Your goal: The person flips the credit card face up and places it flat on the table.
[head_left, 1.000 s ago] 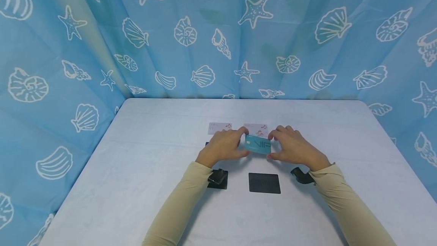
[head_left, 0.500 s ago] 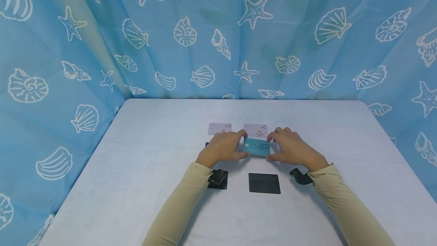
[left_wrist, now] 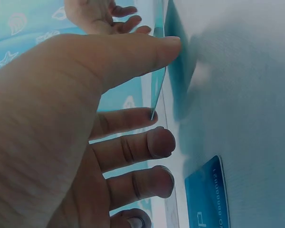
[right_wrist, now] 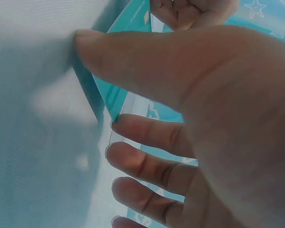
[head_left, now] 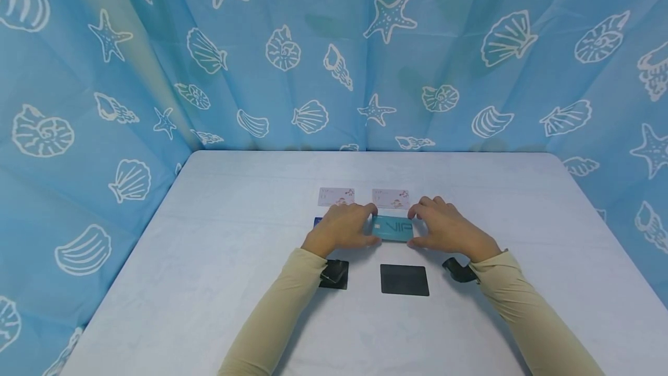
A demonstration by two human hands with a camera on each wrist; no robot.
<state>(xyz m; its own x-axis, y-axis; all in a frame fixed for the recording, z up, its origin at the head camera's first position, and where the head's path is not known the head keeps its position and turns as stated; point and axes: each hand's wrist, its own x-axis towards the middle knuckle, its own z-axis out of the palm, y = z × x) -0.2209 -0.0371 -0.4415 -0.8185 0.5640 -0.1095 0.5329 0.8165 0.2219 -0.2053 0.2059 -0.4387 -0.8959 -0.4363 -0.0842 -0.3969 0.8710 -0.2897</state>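
A teal VIP card lies nearly level, close over the white table, with its shadow right below it in both wrist views. My left hand pinches the card's left end between thumb and index finger. At the right end, my right hand pinches it the same way; the other fingers stay off the card, as the right wrist view shows. Partly hidden under my left hand is a blue card, printed with a number. Just beyond the teal card lies a pale pink VIP card.
Another pale pink card lies at the back left of the row. Nearer me are a black card and a second black card, partly covered by the left wrist's camera. A shell-patterned blue curtain hangs behind the table.
Both hands have brought the teal card slightly down and toward me. It has gone from tilted to nearly level, and more of the pink card behind it shows.
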